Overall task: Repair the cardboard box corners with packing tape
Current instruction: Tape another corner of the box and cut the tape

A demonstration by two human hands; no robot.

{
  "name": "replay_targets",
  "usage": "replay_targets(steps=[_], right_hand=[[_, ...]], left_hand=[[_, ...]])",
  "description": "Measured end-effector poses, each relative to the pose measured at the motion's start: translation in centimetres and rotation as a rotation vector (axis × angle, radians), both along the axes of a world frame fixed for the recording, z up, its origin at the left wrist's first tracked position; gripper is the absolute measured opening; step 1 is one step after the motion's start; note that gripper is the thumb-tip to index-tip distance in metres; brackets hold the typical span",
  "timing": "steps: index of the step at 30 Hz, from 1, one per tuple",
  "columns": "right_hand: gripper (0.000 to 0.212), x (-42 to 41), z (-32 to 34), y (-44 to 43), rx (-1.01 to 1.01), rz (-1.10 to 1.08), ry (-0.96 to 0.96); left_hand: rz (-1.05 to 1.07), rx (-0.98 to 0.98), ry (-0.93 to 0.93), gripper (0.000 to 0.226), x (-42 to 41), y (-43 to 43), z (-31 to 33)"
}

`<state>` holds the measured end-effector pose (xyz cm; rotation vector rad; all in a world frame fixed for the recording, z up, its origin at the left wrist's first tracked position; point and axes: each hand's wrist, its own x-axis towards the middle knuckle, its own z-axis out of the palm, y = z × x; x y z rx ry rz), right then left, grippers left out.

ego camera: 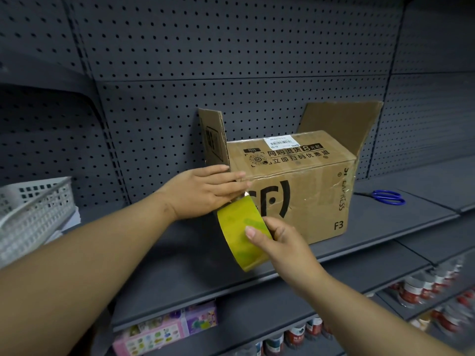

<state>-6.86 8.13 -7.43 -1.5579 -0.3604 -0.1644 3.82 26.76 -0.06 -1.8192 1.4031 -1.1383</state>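
Observation:
A brown cardboard box [303, 181] with black print lies on its side on the grey shelf [180, 258], its flaps open at the left and right ends. My left hand [205, 191] lies flat, fingers together, against the box's upper left front corner, pressing the tape's end there. A yellowish roll of packing tape [239, 229] hangs just below that corner, and my right hand [277, 240] grips it from the right side. A short strip runs from the roll up under my left fingers.
Blue-handled scissors [388, 197] lie on the shelf to the right of the box. A white plastic basket [33, 214] stands at the left. Grey pegboard backs the shelf. Lower shelves hold colourful packs [164, 330] and jars [416, 289].

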Motion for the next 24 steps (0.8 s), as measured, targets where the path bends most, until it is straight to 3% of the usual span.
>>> replay_targets(steps=[4, 7, 10, 14, 17, 19, 24], right_hand=[[0.02, -0.2, -0.6, -0.3, -0.006, -0.008, 0.033], [0.018, -0.5, -1.0, -0.6, 0.027, -0.003, 0.02], [0.027, -0.7, -0.7, -0.9, 0.028, 0.023, -0.026], [0.03, -1.0, -0.4, -1.3, 0.004, 0.034, -0.079], [0.027, -1.4, -0.3, -1.3, -0.022, 0.026, -0.13], [0.023, -1.6, -0.1, -1.1, -0.033, 0.019, -0.151], [0.024, -1.8, 0.3, -0.3, -0.096, -0.059, -0.196]], left_hand=[[0.076, 0.109, 0.067, 0.046, 0.0, 0.0, 0.7], [0.096, 0.069, 0.044, 0.047, -0.3, -0.2, 0.7], [0.096, -0.139, 0.103, 0.042, -0.9, -0.7, 0.3], [0.16, -0.581, 0.321, 0.042, -2.1, -1.4, -0.2], [0.15, -0.92, 0.704, 0.042, -2.5, -1.8, -0.8], [0.107, -1.009, 0.891, 0.033, -2.3, -2.0, -1.2], [-0.018, -1.066, 1.049, 0.032, -1.2, -1.8, -0.6]])
